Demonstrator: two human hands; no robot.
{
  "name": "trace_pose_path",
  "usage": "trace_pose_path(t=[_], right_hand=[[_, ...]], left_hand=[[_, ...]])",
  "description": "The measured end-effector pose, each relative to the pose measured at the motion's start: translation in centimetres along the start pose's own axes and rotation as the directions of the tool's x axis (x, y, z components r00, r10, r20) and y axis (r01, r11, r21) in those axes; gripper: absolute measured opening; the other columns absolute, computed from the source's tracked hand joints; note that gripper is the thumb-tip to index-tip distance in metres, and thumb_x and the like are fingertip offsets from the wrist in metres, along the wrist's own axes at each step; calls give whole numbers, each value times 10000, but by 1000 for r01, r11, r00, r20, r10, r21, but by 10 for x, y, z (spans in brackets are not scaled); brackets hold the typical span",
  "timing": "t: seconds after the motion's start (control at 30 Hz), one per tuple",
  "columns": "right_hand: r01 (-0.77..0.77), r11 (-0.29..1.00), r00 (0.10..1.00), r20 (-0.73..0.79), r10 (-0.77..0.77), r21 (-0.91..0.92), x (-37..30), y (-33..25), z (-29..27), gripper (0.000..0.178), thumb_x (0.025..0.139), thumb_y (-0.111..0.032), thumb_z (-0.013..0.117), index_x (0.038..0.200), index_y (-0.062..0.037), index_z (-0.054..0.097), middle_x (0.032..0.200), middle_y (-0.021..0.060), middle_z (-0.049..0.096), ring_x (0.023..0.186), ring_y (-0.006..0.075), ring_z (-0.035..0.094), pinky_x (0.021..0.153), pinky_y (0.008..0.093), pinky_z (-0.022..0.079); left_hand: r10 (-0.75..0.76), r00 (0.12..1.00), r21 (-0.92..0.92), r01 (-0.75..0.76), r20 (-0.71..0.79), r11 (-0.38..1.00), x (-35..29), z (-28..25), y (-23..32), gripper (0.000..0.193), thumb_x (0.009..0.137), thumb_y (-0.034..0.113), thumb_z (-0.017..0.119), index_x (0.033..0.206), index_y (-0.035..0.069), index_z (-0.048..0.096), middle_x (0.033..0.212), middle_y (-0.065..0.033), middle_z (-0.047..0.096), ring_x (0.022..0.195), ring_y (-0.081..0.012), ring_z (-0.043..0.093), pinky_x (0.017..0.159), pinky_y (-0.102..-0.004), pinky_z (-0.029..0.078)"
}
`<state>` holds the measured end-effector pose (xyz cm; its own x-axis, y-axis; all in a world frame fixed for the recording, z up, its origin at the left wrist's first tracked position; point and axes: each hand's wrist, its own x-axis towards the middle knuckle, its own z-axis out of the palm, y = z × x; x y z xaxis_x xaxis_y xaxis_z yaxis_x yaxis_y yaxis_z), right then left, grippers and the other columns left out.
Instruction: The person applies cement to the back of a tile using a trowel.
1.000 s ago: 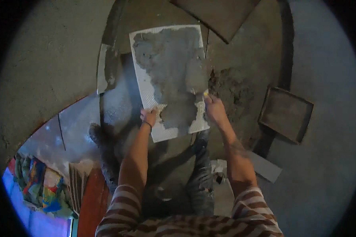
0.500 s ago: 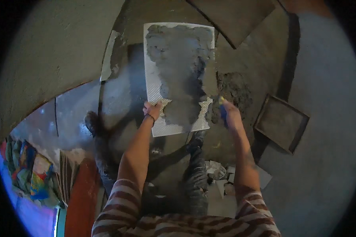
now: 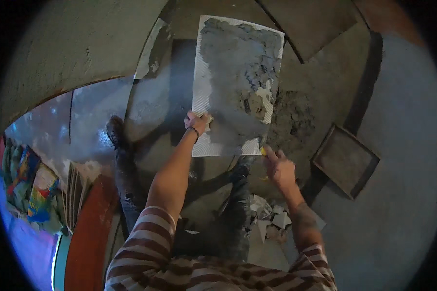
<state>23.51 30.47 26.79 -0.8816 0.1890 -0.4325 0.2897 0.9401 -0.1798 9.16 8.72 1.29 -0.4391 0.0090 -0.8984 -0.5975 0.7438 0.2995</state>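
Observation:
A large rectangular tile (image 3: 206, 87) hangs face down over the floor, its ribbed white back smeared with grey mortar (image 3: 233, 63). My left hand (image 3: 197, 121) grips its near edge toward the left corner. My right hand (image 3: 278, 167) sits just below the tile's near right corner, closed around a small yellow thing (image 3: 263, 151). Whether that hand touches the tile cannot be told. My legs and a dusty shoe (image 3: 114, 130) stand beneath.
A patch of wet mortar (image 3: 294, 116) lies on the floor right of the tile. A dark square tray (image 3: 345, 161) sits further right. Broken tile pieces (image 3: 272, 218) lie by my right foot. Glossy laid tiles (image 3: 82, 116) and a stack of tiles (image 3: 75, 189) are left.
The tile has moved farther out from me. My right hand has come off its right edge and dropped below the corner. My left hand keeps its grip.

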Motion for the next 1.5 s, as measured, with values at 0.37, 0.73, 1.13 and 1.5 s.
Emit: trace_pose_path(t=[0.37,0.73,1.13,1.5], right_hand=[[6,998,996,-86,-11,-58,175,5,25,387,893,-367,496,1223,-165,493,803,183,598,655,321,622,591,447,484],[-631,-283,580,681,447,723,81,-88,19,362,906,-426,485,792,-98,584,579,5,491,431,95,428,389,271,334],[-316,932,944,160,289,176,97,-34,-46,376,900,-387,486,1169,-135,560,826,184,639,802,393,616,700,457,486],[-145,952,942,-256,216,271,111,-87,34,304,822,-141,596,1125,-145,596,1099,168,556,901,376,561,778,435,462]], left_hand=[[-58,998,-77,56,-17,995,-8,4,14,952,729,534,639,1406,142,95,1393,-256,205,1270,-408,273,1023,-456,312],[-100,994,-65,97,-36,993,-3,-4,-3,963,701,535,669,1389,200,84,1394,-254,156,1292,-389,222,1036,-475,272],[-4,999,-85,7,38,996,-15,4,1,827,778,494,620,1354,71,205,1307,-263,348,1205,-395,382,995,-443,348],[559,760,132,-550,-332,825,-111,-38,46,701,756,75,624,1357,0,273,1237,-261,432,1129,-415,435,952,-443,379]])
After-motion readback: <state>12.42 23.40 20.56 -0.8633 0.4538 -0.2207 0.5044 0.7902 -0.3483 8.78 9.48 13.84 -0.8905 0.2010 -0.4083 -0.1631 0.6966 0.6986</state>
